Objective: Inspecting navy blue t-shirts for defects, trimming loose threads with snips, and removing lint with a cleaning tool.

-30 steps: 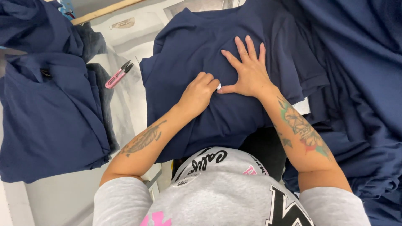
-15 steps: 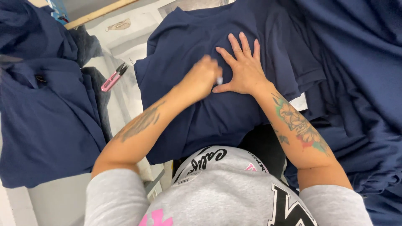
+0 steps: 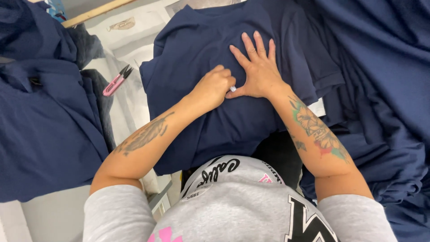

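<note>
Navy-blue knit shirt spread flat on the white worktop, its long axis running away from the person, hem nearest the body and collar at the far edge. The left hand is curled into a fist, pinching a small white object against the cloth; what that object is cannot be told. The right hand lies directly beside it, touching at the thumb, palm down with fingers spread and pointing toward the collar. Both hands rest near the shirt's middle, so neither is nearer. Farther left, pink-handled thread snips lie apart on the worktop, beside a heap of navy-blue garments.
</note>
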